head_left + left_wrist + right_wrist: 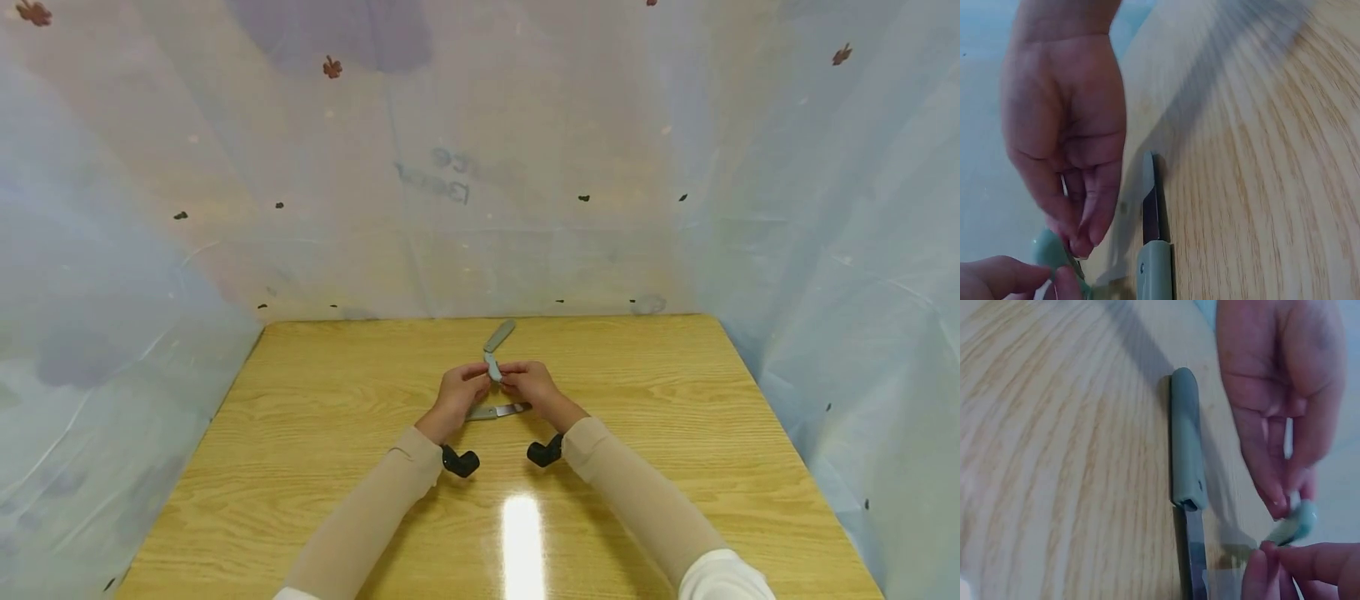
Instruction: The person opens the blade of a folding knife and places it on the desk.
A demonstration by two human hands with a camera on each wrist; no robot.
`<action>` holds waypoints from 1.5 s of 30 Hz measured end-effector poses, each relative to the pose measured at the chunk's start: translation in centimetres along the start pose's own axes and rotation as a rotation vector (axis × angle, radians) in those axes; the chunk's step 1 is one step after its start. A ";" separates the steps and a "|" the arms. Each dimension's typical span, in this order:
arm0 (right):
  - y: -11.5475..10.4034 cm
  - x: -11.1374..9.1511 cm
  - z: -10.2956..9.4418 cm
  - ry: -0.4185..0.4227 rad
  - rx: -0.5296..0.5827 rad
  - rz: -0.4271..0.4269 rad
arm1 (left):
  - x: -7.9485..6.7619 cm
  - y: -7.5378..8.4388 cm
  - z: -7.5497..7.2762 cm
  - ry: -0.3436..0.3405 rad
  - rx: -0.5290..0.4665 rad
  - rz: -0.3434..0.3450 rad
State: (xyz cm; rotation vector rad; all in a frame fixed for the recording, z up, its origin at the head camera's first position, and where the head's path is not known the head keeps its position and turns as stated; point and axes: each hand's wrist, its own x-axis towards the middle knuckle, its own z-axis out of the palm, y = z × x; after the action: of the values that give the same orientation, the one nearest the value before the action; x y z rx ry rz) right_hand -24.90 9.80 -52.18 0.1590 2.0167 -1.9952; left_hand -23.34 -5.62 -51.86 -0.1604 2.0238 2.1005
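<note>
Both hands meet over the table. The fingertips of my left hand (453, 396) and right hand (534, 385) pinch a small, glossy, pale green piece (492, 367) from either side. Its rounded end (1051, 250) shows in the left wrist view, and fingers cover part of it, so its kind is unclear. Nearer the body lies a folding knife (483, 412) with a grey-green handle (1186, 440) and its blade (1152, 206) out. Past the fingertips, a flat, long grey-green piece (500, 335) lies close to the held piece; whether they join I cannot tell.
The wood-grain table (315, 450) has a glare patch in front. Patterned plastic sheeting (480, 167) hangs behind it and at both sides. Black wrist cameras (461, 462) sit below both wrists.
</note>
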 end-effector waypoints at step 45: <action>0.1 0.5 1.2 0.029 -0.105 -0.008 | -0.2 -1.3 0.7 0.068 0.162 0.121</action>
State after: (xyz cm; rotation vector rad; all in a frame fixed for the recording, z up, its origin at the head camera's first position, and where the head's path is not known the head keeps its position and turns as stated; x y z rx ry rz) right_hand -25.16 8.57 -52.39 0.1576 2.1371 -1.8969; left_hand -22.82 -4.92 -53.03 -0.0864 2.2865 2.0122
